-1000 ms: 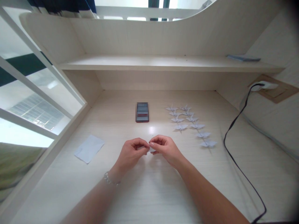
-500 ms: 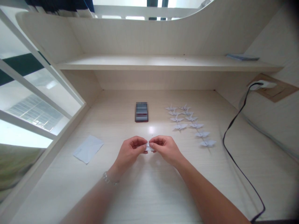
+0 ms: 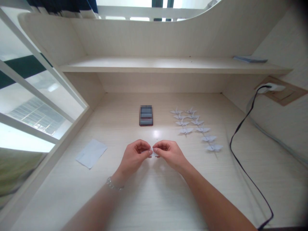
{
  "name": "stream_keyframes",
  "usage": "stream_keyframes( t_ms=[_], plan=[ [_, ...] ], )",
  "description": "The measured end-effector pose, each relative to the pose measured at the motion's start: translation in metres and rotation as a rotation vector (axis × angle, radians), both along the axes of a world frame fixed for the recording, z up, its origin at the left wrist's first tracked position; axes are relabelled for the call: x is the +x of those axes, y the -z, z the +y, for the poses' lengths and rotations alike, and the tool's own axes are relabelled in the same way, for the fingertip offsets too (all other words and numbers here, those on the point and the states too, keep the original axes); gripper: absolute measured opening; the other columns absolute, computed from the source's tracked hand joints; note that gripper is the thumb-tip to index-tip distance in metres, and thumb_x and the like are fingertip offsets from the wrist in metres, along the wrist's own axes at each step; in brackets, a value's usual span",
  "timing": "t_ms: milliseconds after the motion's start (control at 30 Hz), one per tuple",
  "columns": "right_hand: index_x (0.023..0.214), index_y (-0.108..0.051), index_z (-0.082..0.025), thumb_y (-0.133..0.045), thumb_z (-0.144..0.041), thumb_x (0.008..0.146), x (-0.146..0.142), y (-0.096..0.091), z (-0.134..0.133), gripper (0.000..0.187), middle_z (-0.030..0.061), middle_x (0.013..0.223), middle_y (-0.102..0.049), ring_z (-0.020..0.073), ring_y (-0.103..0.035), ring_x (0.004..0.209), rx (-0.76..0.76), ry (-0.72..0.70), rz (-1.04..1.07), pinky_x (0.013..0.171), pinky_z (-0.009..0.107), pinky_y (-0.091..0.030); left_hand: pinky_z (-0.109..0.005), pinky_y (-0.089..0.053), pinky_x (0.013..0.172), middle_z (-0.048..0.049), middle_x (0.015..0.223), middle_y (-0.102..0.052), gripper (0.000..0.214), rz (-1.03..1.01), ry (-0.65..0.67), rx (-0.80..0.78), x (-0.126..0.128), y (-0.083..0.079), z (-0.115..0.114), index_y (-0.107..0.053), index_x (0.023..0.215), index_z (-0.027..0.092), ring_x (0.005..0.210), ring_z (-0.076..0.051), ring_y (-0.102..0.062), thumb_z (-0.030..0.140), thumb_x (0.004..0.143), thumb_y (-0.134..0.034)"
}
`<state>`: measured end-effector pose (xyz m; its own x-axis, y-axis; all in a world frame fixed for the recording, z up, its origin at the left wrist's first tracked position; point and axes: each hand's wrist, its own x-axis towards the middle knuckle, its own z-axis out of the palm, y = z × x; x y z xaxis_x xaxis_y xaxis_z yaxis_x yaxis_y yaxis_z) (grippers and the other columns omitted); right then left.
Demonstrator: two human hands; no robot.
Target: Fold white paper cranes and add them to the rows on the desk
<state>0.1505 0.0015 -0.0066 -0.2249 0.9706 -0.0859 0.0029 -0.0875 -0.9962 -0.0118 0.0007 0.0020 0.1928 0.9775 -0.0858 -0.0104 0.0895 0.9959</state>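
Observation:
Between my two hands is a small folded piece of white paper (image 3: 154,154), mostly covered by the fingers. My left hand (image 3: 136,154) pinches its left side between thumb and fingers. On the right side, my right hand (image 3: 170,153) grips it the same way, the thumbs close together. Both hands are just above the desk. To their right, several white paper cranes (image 3: 186,131) stand in two slanting rows. A loose sheet of white paper (image 3: 91,154) lies flat to the left.
A dark phone-like device (image 3: 146,115), its screen blurred, lies beyond my hands on the pale desk (image 3: 158,199). A black cable (image 3: 250,178) runs from the wall socket (image 3: 280,89) down the right side. A shelf (image 3: 168,64) spans the back, with a thin flat item (image 3: 250,59) on it.
The fingers have shifted very slightly on the folded paper, and less of it shows between the thumbs. The cranes, the sheet and the device have stayed put.

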Motion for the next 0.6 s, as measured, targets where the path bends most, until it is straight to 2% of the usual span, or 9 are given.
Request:
stream_keyframes(
  t_ms=[267,600],
  plan=[
    [0.075,-0.066,-0.014,-0.065,-0.023,0.068,-0.0007,-0.0002,0.0009,0.012,0.0021,0.067,-0.063,0.0125,-0.058,0.060,-0.047,0.028,0.045,0.058,0.026,-0.048,-0.030,-0.055,0.064,-0.0038,0.078,-0.064,0.022,-0.040,0.013,-0.049,0.0002,-0.0026,-0.0012,-0.058,0.083,0.012,0.073,-0.015,-0.061,0.018,0.065,-0.070],
    [0.071,-0.066,-0.014,-0.071,-0.028,0.061,-0.0022,-0.0060,0.0011,0.018,0.0009,0.063,-0.062,0.0116,-0.058,0.058,-0.201,0.043,0.114,0.057,0.025,-0.049,-0.028,-0.052,0.070,-0.0063,0.083,-0.067,0.020,0.110,0.047,0.051,-0.0019,0.0016,-0.0013,-0.060,0.084,0.014,0.078,-0.017,-0.063,0.019,0.067,-0.069]
  ],
)
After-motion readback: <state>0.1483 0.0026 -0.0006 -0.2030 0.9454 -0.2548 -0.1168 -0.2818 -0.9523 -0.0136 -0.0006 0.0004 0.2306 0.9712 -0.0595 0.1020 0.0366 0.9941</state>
